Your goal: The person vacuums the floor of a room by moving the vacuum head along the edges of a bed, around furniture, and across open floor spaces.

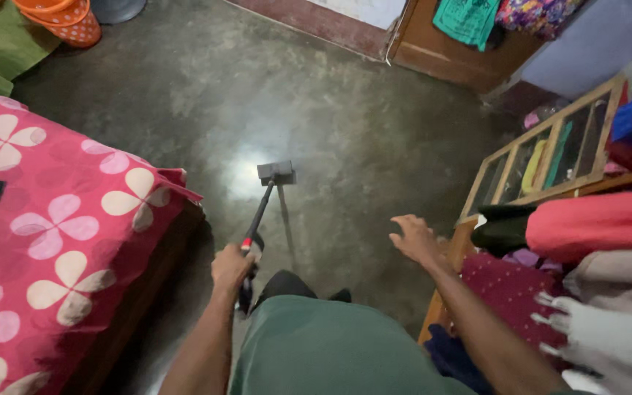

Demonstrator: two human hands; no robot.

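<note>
left hand (pixel 230 268) grips mop (pixel 275 172) | right hand (pixel 412 238) open, empty | bed (pixel 53 241) left | shelf (pixel 550 157) right

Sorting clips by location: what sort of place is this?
Probably a bedroom in a home: a bed with a pink flower-print cover, folded clothes piled beside a wooden shelf, and a polished grey concrete floor under a grey flat mop held in the left hand.

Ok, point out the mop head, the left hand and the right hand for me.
mop head (pixel 276 172), head view, middle of the grey pad.
left hand (pixel 231 268), head view, back of the hand.
right hand (pixel 413 238), head view, back of the hand.
</note>
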